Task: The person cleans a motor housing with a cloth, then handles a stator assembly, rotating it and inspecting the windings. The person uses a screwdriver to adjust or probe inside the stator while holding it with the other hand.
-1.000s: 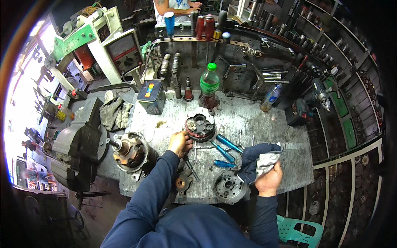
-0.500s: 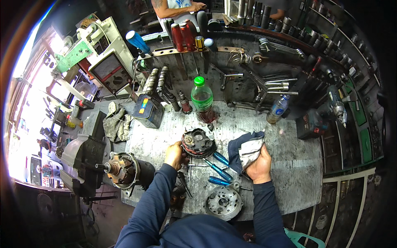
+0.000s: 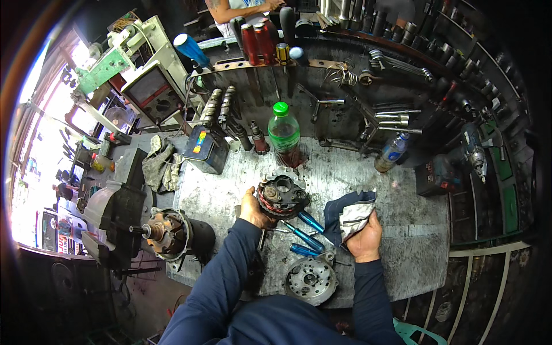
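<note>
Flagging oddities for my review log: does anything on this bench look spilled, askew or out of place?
One thing: a dark reddish wet patch on the metal benchtop at the foot of the green-capped bottle, like a spill. Otherwise the left hand grips the round motor part, and the right hand holds a rag.

Beyond my left hand (image 3: 253, 208), a dark box (image 3: 205, 149) with a blue-orange label sits on the tabletop (image 3: 402, 230). Farther back stands a green-capped bottle (image 3: 284, 133); beyond my right hand (image 3: 364, 238), a clear blue-labelled bottle (image 3: 392, 152).

A green-capped bottle (image 3: 283, 133) stands behind blue-handled screwdrivers (image 3: 305, 234) on the bench (image 3: 414, 230).
</note>
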Demonstrator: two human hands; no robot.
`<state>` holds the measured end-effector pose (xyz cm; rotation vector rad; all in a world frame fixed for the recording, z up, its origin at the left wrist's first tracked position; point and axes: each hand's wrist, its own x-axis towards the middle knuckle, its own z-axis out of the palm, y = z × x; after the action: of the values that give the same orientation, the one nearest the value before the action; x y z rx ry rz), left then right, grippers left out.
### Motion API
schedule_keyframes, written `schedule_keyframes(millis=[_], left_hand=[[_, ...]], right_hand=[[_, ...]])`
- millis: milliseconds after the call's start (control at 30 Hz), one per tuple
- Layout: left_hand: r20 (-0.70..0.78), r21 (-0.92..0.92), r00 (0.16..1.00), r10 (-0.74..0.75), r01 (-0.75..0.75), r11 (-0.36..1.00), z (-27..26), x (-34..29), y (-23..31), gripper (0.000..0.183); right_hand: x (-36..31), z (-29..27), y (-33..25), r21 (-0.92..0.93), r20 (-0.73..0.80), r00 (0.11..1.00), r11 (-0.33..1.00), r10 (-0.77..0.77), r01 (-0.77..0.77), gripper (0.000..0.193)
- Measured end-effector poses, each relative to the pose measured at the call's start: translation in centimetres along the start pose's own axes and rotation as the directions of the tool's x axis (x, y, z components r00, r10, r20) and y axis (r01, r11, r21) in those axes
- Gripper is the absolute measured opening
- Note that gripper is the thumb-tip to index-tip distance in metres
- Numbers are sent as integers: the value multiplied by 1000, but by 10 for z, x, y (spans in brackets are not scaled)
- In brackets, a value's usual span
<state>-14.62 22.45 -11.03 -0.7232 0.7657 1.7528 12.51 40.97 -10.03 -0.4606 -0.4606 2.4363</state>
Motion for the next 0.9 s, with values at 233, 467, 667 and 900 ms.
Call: schedule_keyframes(millis=[233, 467, 667, 900], left_hand=[[208, 38, 916, 343, -358, 933, -9, -46, -19, 57], [555, 83, 741, 378, -501, 861, -28, -161, -38, 51], [490, 197, 771, 407, -552, 810, -54, -210, -32, 47], [485, 244, 808, 334, -493, 835, -83, -227, -23, 35]], right_hand=[[-19, 41, -39, -2, 139, 979, 989, -147, 149, 49], [-39, 143, 13, -685, 475, 836, 712, 274, 155, 51], [-64, 207, 65, -892, 338, 842, 427, 420, 145, 60], [-74, 272, 76, -823, 131, 817, -399, 561, 405, 64]])
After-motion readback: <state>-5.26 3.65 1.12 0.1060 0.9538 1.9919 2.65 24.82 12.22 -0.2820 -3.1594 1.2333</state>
